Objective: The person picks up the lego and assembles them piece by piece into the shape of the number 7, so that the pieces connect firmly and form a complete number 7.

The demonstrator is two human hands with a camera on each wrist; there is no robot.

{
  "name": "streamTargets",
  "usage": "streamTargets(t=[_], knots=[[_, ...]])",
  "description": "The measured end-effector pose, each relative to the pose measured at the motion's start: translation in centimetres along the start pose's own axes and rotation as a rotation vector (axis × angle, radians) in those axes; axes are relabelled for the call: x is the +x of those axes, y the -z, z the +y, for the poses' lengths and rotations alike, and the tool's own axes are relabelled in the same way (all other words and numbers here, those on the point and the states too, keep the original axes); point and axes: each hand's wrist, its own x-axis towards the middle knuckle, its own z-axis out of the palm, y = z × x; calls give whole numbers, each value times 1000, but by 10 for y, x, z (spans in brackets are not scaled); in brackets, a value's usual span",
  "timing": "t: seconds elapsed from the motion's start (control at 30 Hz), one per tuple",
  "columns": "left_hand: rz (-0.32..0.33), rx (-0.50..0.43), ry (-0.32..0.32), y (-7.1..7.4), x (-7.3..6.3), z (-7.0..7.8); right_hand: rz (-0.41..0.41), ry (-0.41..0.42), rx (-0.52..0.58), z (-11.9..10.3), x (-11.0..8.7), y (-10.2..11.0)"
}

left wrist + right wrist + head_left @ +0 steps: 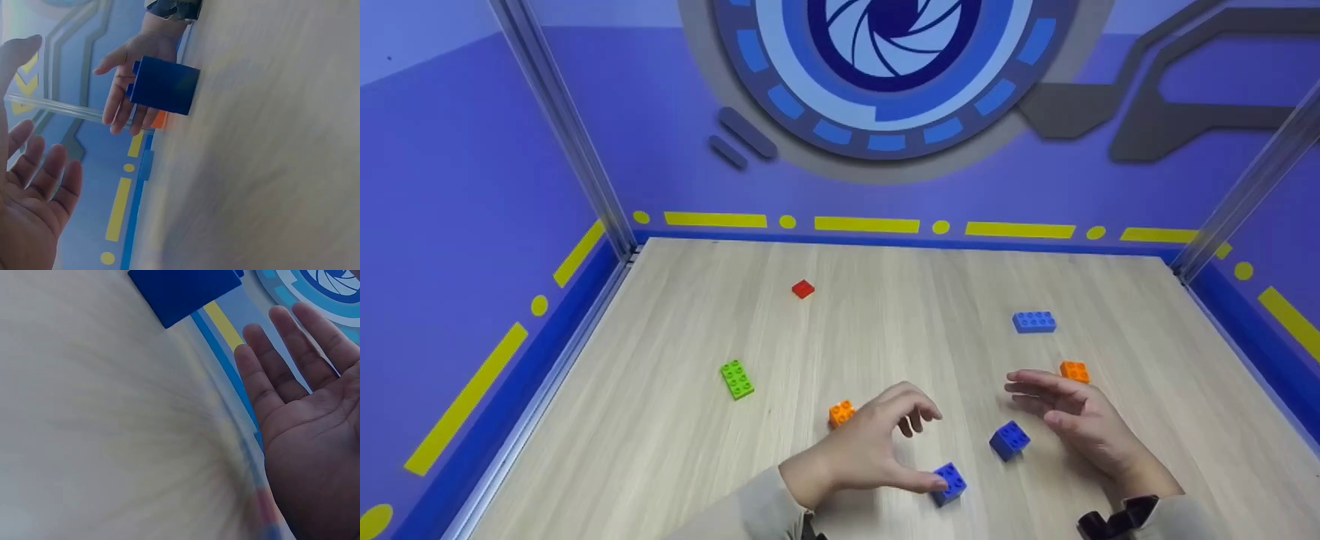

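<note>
Two dark blue toy building bricks stand studs up between the two hands. My left hand (877, 442) holds nothing; its fingers bend loosely and its thumb tip overlaps the nearer blue brick (950, 484) in the head view. The farther blue brick (1009, 441) stands just left of my right hand (1084, 424). That hand's fingers are extended, with the palm turned toward the bricks and nothing in it. In the left wrist view, a blue brick (165, 85) covers part of the right palm. A blue brick (185, 292) shows at the top of the right wrist view, beyond the fingertips.
An orange brick (841, 413) lies beside the left hand, another orange brick (1075, 371) behind the right fingers. Farther out on the wooden table (682, 300) lie a green brick (737, 379), a small red brick (803, 289) and a light blue brick (1034, 322). Printed walls enclose the table.
</note>
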Motion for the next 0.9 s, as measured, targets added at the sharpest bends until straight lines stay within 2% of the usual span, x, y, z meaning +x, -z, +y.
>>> streamTargets(t=[0.1, 0.27, 0.37, 0.6, 0.73, 0.9], knots=[[-39, 25, 37, -8, 3, -3, -35, -33, -33, -1, 1, 0], [-130, 55, 79, -20, 4, -8, -92, -108, -162, -1, 1, 1], [-155, 59, 99, -25, 2, -11, -117, -115, -212, 0, 1, 0], [-157, 73, 102, -35, -1, -17, -163, -64, -342, 2, 3, -4], [-147, 90, 96, -36, -2, -19, -186, -85, -359, 2, 4, -6], [-124, 117, 58, -35, -2, -22, -182, -97, -356, 0, 5, -7]])
